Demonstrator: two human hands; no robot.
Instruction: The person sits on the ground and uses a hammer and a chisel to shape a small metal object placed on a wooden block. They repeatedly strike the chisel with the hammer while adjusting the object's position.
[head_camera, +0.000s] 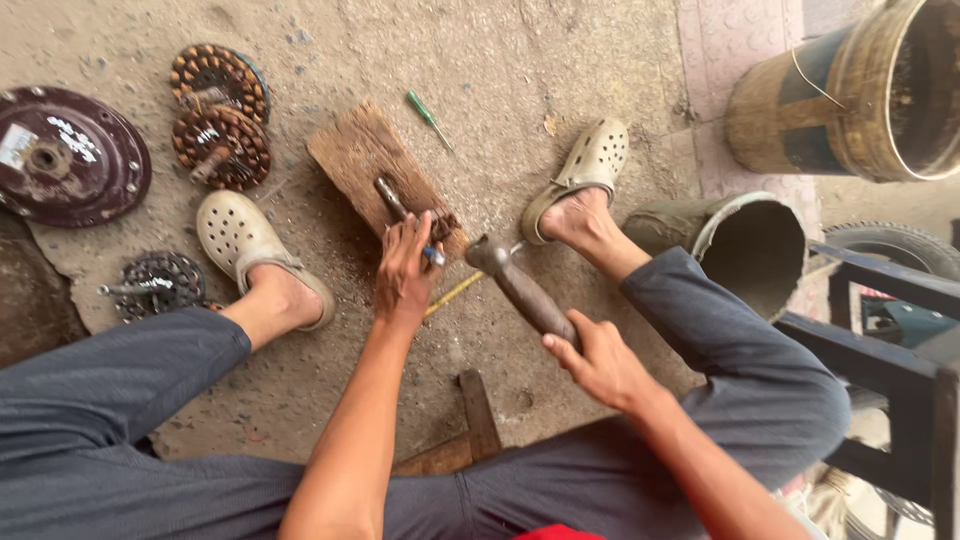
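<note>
Hammer (520, 290) being gripped by right hand (598, 362), head beside left hand (405, 268) pinching metal rod (392, 198) on wooden block (380, 170); striking step judged underway, calling next for a square blow.

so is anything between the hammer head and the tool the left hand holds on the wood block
Nothing visible does. The hammer, gripped in the right hand, has its head just right of the left hand, which steadies a blue-tipped tool on the wooden block. Only bare floor shows in the gap.
</note>
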